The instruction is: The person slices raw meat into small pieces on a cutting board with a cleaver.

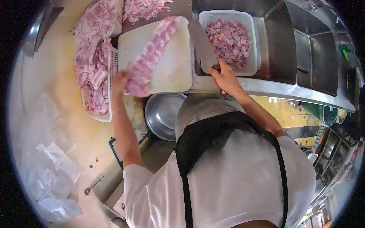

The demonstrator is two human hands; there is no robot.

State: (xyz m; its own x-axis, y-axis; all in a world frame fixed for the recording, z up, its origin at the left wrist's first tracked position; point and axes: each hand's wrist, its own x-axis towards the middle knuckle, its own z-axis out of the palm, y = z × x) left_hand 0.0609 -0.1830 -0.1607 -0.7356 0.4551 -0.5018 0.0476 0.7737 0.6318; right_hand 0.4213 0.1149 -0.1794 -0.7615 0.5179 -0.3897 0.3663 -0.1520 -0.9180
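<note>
A long rack of raw ribs (154,53) lies slanted over the white cutting board (173,72), slightly blurred. My left hand (120,81) grips its near left end. In my right hand (227,79) is the handle of a broad cleaver (203,43), its blade pointing up and away between the board and a white basket (256,41). Cut meat pieces (230,40) fill that basket, which rests at the sink. Left of the board, a second white basket (110,91) holds larger slabs of raw meat (91,64).
A metal bowl (163,114) sits below the board, close to my body. Meat trimmings (140,9) lie behind the board. Sink basins (315,53) are at the right. Clear plastic bags (57,182) lie at the lower left.
</note>
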